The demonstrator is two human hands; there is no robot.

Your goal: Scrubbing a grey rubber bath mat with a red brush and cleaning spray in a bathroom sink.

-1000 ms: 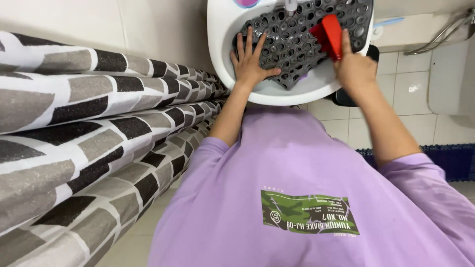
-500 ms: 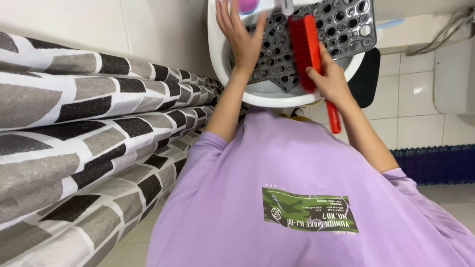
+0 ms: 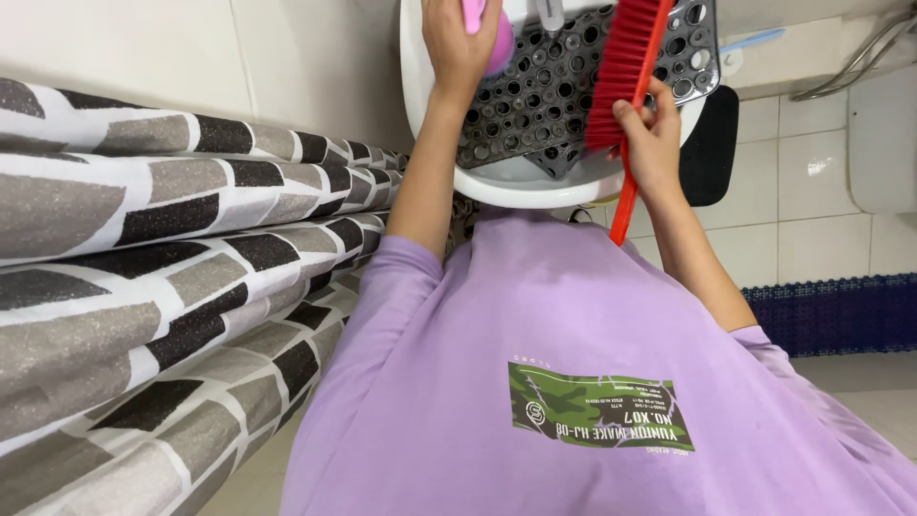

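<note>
white basin [image 3: 535,186] holds perforated mat [image 3: 544,96] | right hand [image 3: 654,143] grips red brush [image 3: 626,76] | left hand [image 3: 458,43] clasps pink object [image 3: 497,38]

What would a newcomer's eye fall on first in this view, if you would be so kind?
Most striking is the red long-handled brush, gripped by the right hand and laid across the grey perforated mat in the white sink at the top. The left hand rests on a pink object at the sink's far edge. A brick-patterned curtain fills the left side.
</note>
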